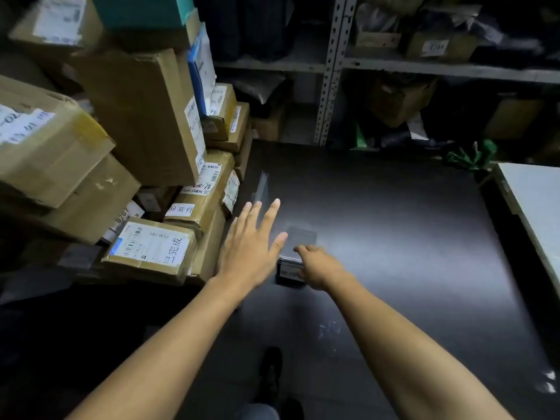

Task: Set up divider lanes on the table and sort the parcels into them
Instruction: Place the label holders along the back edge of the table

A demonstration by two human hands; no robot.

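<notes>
At 6 o'clock, nearest the camera, a dark shoe (270,372) stands on the floor below the table edge. Both bare forearms extend forward over the dark table (394,225). The right hand (318,269) rests on a small dark box (289,268) at the table's near-left area, fingers curled over its top edge and thumb at its labelled near face, gripping it. The left hand (253,242), just beside the box at its 9 o'clock, is flat with fingers spread, holding nothing. A clear upright divider panel (262,186) stands at 12 o'clock from the left hand. Stacked cardboard parcels (145,116) fill the 9 to 11 o'clock sector. A metal shelving rack (333,65) holding packages stands farthest, at 12 to 2 o'clock.
</notes>
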